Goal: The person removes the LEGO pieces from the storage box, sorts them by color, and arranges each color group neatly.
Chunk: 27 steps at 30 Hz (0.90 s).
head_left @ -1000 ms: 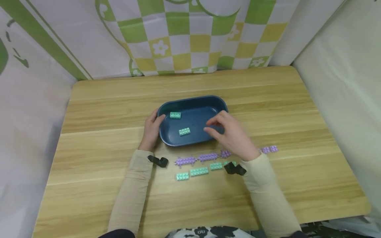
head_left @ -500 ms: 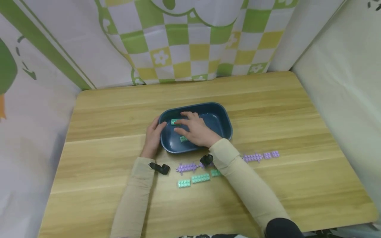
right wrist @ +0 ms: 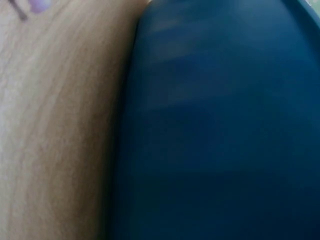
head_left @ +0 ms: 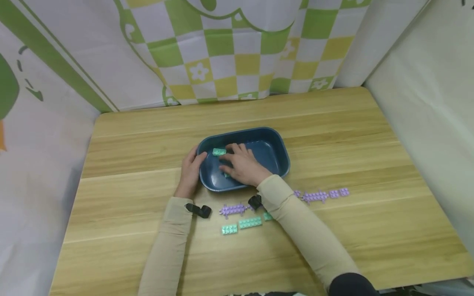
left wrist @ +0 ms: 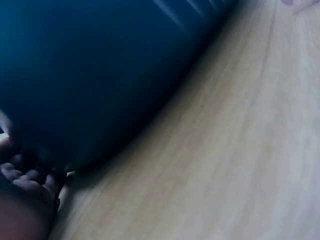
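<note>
A dark blue tray (head_left: pixel 275 158) with raised walls sits on the table. My left hand (head_left: pixel 189 170) grips its left end, the thumb over the rim and the fingers outside. Inside the tray my right hand (head_left: pixel 245 165) reaches down, with a gap between thumb and forefinger. A green toy brick (head_left: pixel 219 152) lies by those fingertips near the back wall. A second green brick (head_left: pixel 227 174) is mostly hidden under the thumb. In the left wrist view, the tray's outer wall (left wrist: pixel 110 75) and curled fingers show; the right wrist view has only the tray wall (right wrist: pixel 215 125) and table.
In front of the tray, a row of purple bricks (head_left: pixel 232 209) runs rightward to small purple bricks (head_left: pixel 344 192). Nearer me lie green bricks (head_left: pixel 250 223), partly covered by the right sleeve (head_left: pixel 307 230). A checkered cloth (head_left: pixel 222 53) hangs behind the wooden table (head_left: pixel 122 197).
My right hand has moved left across the tray to the green bricks and lowered slightly. The back brick has tilted a little. My left hand keeps its hold on the tray.
</note>
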Available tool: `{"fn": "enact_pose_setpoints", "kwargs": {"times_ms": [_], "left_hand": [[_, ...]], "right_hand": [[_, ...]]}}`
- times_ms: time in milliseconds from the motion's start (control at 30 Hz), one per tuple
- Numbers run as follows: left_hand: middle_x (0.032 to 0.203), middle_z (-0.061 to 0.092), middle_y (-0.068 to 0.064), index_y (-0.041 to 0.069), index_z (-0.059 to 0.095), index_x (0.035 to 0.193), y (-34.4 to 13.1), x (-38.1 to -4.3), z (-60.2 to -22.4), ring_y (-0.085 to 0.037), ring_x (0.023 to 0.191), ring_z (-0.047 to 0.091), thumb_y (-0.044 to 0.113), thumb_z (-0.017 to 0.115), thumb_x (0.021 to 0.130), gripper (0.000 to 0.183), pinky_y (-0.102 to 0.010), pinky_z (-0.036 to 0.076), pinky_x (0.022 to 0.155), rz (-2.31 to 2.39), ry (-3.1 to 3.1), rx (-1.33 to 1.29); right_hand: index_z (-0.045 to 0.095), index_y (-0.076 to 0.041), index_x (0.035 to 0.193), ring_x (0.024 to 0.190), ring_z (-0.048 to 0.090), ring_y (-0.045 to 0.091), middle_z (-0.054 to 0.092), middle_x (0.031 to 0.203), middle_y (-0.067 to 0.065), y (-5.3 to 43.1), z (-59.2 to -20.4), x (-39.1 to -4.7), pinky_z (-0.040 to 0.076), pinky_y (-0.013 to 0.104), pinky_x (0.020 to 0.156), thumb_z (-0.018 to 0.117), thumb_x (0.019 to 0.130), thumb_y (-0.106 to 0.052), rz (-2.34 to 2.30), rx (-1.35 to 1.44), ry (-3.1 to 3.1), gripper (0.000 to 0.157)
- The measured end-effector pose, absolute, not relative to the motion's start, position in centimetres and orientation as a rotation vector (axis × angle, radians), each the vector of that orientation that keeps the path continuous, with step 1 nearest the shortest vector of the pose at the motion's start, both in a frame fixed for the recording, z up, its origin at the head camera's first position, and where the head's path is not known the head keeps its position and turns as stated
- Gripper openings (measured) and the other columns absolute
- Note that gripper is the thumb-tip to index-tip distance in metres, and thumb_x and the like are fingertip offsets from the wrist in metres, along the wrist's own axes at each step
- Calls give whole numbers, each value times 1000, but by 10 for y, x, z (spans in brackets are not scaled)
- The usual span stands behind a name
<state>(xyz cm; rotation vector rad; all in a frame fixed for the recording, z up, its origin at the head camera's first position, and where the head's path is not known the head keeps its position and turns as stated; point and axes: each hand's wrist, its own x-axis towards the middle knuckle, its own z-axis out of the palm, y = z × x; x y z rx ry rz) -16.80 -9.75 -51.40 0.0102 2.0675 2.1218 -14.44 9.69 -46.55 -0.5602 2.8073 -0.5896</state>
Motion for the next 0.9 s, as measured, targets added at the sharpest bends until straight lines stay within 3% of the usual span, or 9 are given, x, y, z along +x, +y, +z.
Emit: {"fn": "enact_pose_setpoints", "kwargs": {"times_ms": [167, 333, 667, 900], "left_hand": [[139, 54, -7, 10, 54, 138, -97, -168, -514, -17, 129, 47, 24, 55, 97, 43, -32, 36, 110, 2113, 2074, 6], [140, 53, -7, 10, 53, 139, -97, -167, -514, -17, 130, 46, 23, 54, 97, 44, -31, 35, 110, 2115, 2067, -2], [139, 54, -8, 9, 54, 138, -98, -166, -514, -19, 130, 47, 23, 56, 96, 44, -32, 35, 110, 2136, 2059, -19], [138, 56, -6, 10, 55, 137, -97, -167, -514, -17, 129, 48, 24, 57, 96, 43, -31, 35, 110, 2139, 2069, -8]], "right_hand": [[58, -19, 136, 132, 30, 29, 34, 151, 11, 97, -466, -145, 33, 51, 103, 55, 98, -41, -592, -560, 2789, 44], [59, -19, 135, 125, 34, 26, 39, 146, 9, 97, -467, -145, 36, 45, 98, 55, 98, -41, -593, -557, 2789, 44], [63, -16, 120, 102, 35, 23, 47, 120, 7, 97, -466, -144, 35, 36, 82, 64, 94, -34, -709, -551, 2832, 32], [52, -16, 106, 92, 39, 21, 51, 100, 1, 98, -466, -146, 37, 35, 76, 67, 92, -28, -814, -503, 2873, 24]]}}
